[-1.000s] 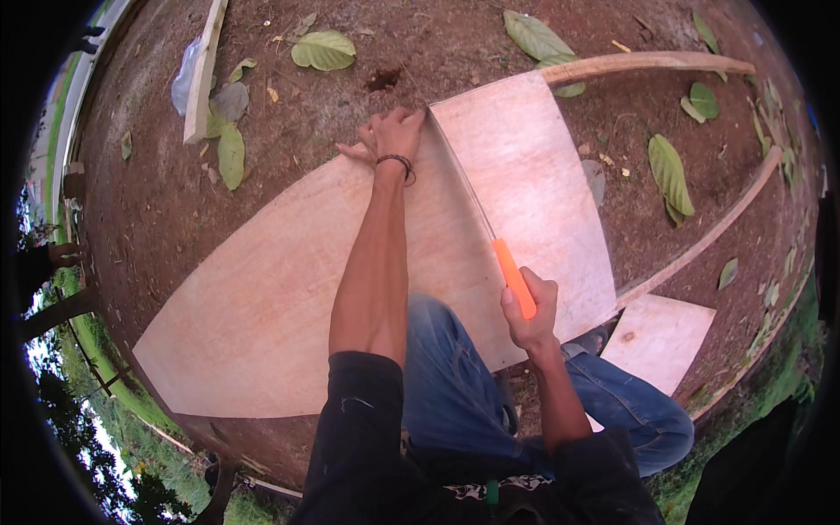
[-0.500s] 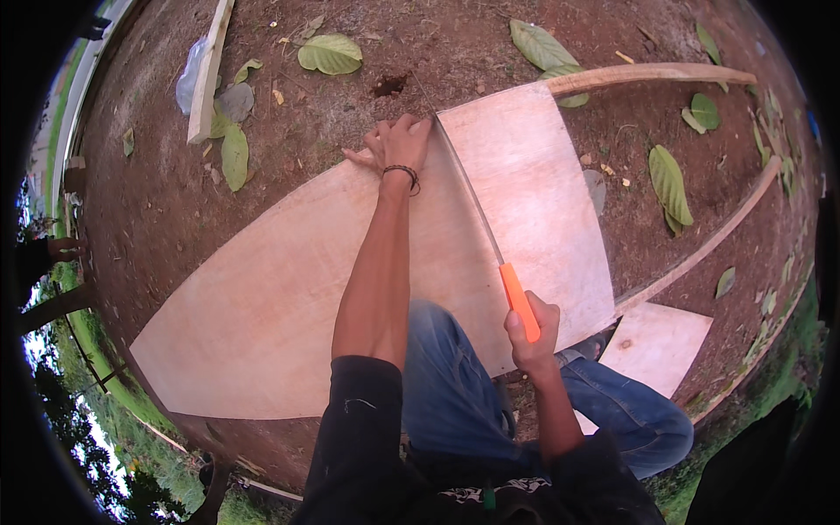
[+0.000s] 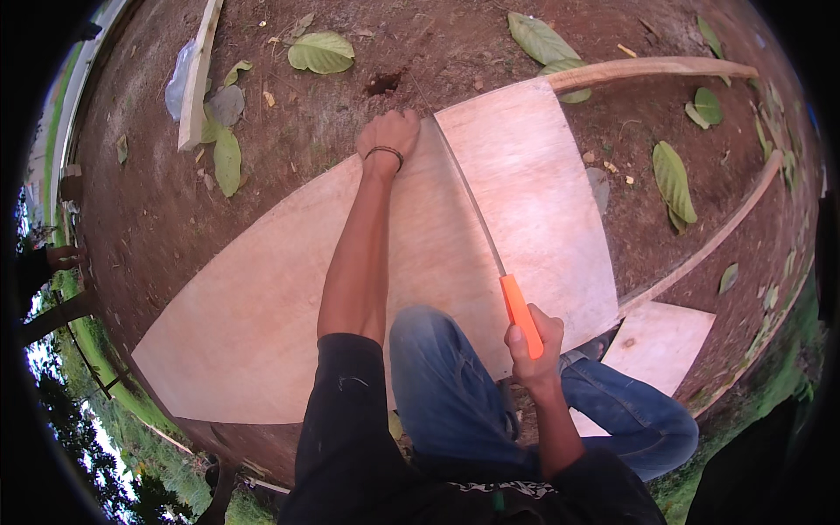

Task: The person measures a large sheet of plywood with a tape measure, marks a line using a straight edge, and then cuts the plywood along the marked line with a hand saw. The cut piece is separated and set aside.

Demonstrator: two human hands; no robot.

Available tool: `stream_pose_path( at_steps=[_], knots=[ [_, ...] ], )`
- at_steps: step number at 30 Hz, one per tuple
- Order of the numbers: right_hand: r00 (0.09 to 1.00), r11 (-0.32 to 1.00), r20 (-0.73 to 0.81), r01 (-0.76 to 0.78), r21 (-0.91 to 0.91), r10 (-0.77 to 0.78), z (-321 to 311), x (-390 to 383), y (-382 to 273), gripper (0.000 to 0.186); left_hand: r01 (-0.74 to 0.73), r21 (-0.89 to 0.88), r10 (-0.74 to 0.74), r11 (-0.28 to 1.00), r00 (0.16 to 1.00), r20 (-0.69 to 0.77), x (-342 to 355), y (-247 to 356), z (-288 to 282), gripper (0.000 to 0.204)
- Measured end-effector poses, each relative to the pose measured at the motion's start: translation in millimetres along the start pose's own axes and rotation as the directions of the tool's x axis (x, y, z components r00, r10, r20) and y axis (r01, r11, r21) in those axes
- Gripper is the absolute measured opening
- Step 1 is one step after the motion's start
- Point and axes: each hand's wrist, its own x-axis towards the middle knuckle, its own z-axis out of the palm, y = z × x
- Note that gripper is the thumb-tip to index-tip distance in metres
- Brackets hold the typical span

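Head view. A large plywood sheet point(image 3: 262, 306) lies flat on bare brown ground point(image 3: 157, 210), its near edge by the person's knees. A hand saw point(image 3: 490, 249) runs across the sheet: the thin blade slants from the far edge down toward the person, ending in an orange handle point(image 3: 521, 315).

Right hand point(image 3: 535, 350): fingers wrapped tight around the lower part of the orange handle, thumb side up; the upper part of the handle stands clear of the fist. The blade extends up and away from the fingers, along the cut line.

Left hand point(image 3: 389, 136): arm stretched out, hand at the far edge of the sheet, just left of the blade's far end. Fingers curled over the edge, pressed together, gripping the plywood. A dark band sits on the wrist. Blade tip and these fingers are near each other; whether they touch cannot be told.

Around: a smaller plywood offcut point(image 3: 661, 346) lies right of the knees. A curved wooden strip point(image 3: 647, 68) lies beyond the sheet's far right corner. A pale plank point(image 3: 197, 79) lies at upper left. Green leaves point(image 3: 319, 51) are scattered over the soil.
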Motion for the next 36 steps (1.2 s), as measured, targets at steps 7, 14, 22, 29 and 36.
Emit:
stream_pose_path(
  at_steps=[7, 14, 22, 29, 36],
  knots=[
    [1.000, 0.999, -0.005, 0.007, 0.044, -0.006, 36, 98, 0, 0.025, -0.012, 0.012, 0.013, 1.000, 0.998, -0.058, -1, 12, 2, 0.055],
    [0.999, 1.000, 0.033, -0.006, 0.020, 0.005, 9, 23, -11, 0.021, 0.020, -0.013, -0.021, 1.000, 0.997, -0.078, -5, 2, 2, 0.052],
    [1.000, 0.999, 0.012, -0.019, 0.028, 0.018, 40, 86, 1, 0.028, 0.008, -0.011, -0.009, 1.000, 0.998, -0.063, -2, 3, 3, 0.052],
    [1.000, 0.999, 0.004, 0.031, 0.012, -0.031, 32, 79, 5, 0.025, 0.016, -0.011, -0.017, 1.000, 0.998, -0.063, -8, 7, 4, 0.052],
    [0.999, 0.998, 0.031, 0.040, -0.048, -0.039, 34, 53, -5, 0.020, 0.023, -0.017, -0.024, 1.000, 0.996, -0.083, -2, 5, 2, 0.051]
  ],
)
